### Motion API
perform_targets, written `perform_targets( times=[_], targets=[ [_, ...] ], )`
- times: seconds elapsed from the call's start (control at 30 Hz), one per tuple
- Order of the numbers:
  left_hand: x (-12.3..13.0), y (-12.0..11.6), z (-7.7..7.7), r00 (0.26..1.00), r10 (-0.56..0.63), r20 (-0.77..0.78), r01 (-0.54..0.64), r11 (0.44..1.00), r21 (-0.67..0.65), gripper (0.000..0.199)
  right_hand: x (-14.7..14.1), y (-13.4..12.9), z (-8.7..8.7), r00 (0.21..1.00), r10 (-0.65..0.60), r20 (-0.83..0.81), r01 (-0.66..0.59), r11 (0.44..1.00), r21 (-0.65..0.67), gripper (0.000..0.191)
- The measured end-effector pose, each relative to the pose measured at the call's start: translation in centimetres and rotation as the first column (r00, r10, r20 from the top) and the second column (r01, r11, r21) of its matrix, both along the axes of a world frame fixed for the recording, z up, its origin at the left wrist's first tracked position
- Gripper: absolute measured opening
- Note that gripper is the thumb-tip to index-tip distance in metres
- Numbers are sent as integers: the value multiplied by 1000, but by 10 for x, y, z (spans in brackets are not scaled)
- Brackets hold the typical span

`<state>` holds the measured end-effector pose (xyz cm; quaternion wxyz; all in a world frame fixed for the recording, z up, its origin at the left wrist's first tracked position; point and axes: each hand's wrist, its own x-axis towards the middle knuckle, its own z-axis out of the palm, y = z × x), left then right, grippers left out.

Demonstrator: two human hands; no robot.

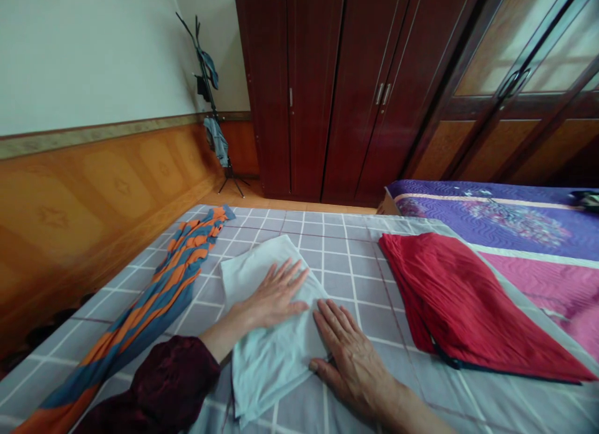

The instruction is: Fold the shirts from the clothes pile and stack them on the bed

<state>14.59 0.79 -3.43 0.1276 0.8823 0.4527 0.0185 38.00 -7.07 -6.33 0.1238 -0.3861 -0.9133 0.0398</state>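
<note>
A folded pale blue-white cloth (276, 365) lies on the grey checked bedsheet (337, 234). My left hand (276, 293) rests flat on the upper middle of it, fingers spread and holding nothing. At the cloth's right edge lies my right hand (349, 353), open with its palm down, the fingertips touching the fabric. A red folded garment (458, 296) with a dark edge is off to the right. Along the left side stretches a bunched orange and blue striped cloth (163, 296).
Beyond the bed stand dark red wardrobes (318, 97) and a coat rack (208, 90) with clothes hanging on it. A second bed with a purple and pink cover (515, 215) adjoins at the right. A wood-panelled wall (116, 190) runs along the left.
</note>
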Motion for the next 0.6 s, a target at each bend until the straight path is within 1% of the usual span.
perform_targets(
  times=[0.03,0.07,0.1,0.17,0.23,0.37,0.43,0.5,0.53,0.57,0.6],
  targets=[
    [4,-15,1,998,-64,6,64,998,-26,74,0,0,-1,1000,-1,3,1,1000,6,69],
    [6,-30,1,995,-104,5,104,993,-46,76,0,1,-1,1000,-2,7,2,1000,14,70],
    [5,-43,1,993,-120,-2,119,991,-55,78,0,1,-2,1000,-2,12,2,1000,22,70],
    [-4,-65,-2,995,-97,-21,96,994,-41,79,-1,1,-3,1000,-5,17,4,999,32,69],
    [-22,-81,-6,998,-50,-37,50,999,-8,79,-1,0,-3,1000,-11,13,10,999,33,69],
    [-66,-100,-17,998,50,-40,-47,996,73,73,-2,0,-3,1000,-20,6,19,1000,23,67],
    [-83,-106,-22,990,137,-24,-132,981,140,72,-2,0,-3,1000,-23,15,23,1000,20,67],
    [-91,-112,-22,974,227,6,-222,950,217,74,-3,-1,-3,999,-24,22,24,1000,19,66],
    [-91,-116,-21,972,236,18,-233,940,248,74,-3,-1,-2,999,-25,22,25,1000,18,67],
    [-88,-122,-19,977,212,25,-210,939,274,74,-3,-1,-2,999,-26,20,26,1000,16,67],
    [-84,-128,-16,988,154,25,-154,944,292,74,-2,0,-2,999,-29,16,29,1000,12,67]
  ],
)
